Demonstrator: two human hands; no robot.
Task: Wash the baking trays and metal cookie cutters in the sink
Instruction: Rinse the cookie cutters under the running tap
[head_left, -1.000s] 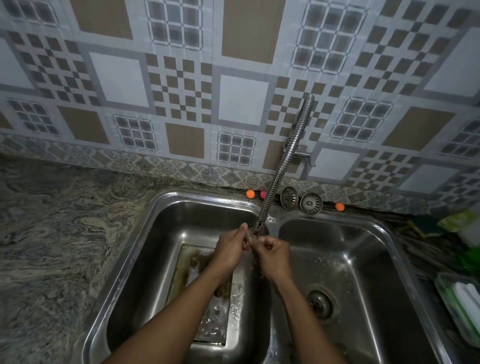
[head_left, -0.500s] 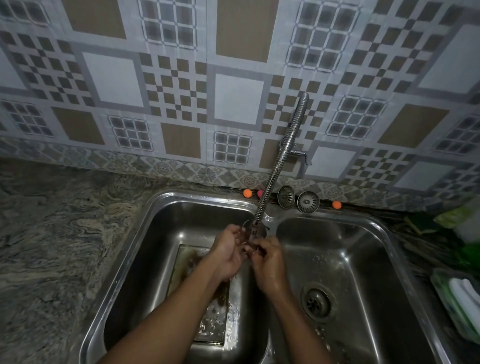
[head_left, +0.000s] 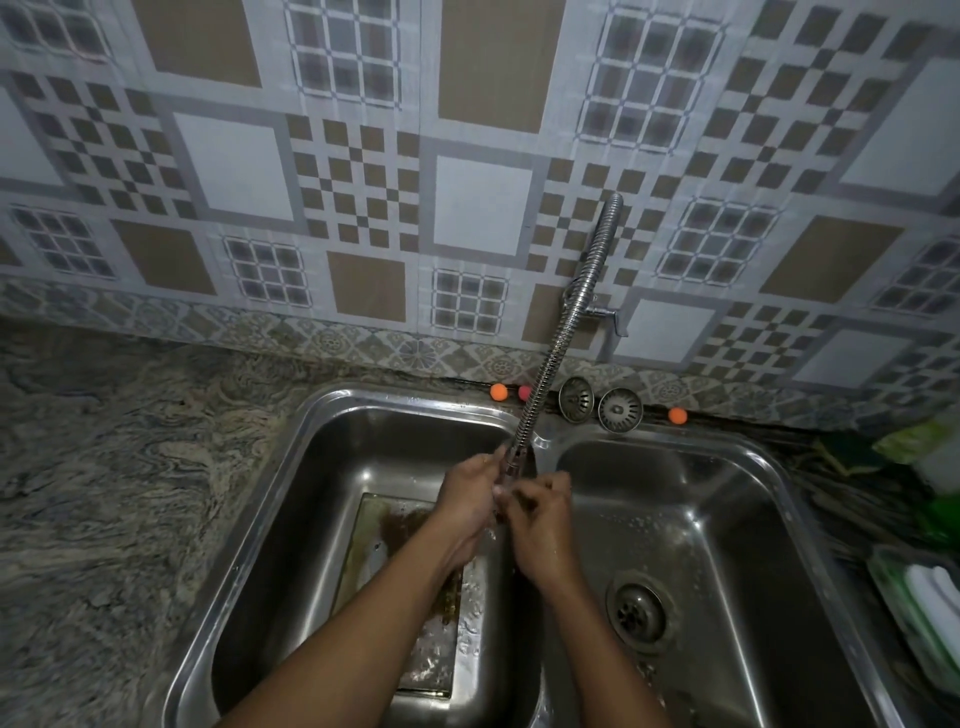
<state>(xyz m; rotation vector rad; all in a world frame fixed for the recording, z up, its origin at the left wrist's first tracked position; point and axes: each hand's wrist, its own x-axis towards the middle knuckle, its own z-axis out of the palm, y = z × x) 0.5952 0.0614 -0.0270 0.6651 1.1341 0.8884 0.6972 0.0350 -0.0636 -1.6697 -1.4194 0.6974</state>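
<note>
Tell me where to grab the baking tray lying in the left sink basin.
Probably its left long rim. The baking tray lies flat on the floor of the left basin, so only its edge offers a hold; hook fingertips under that raised lip from above and the left, where bare floor shows beside it.

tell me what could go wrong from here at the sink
The left hand crowds the coiled flexible metal tap spout; a nudge could swing the stream off target.
It and the right hand work beside the sink divider, so splashes may miss the stained rectangular metal baking tray.
</note>
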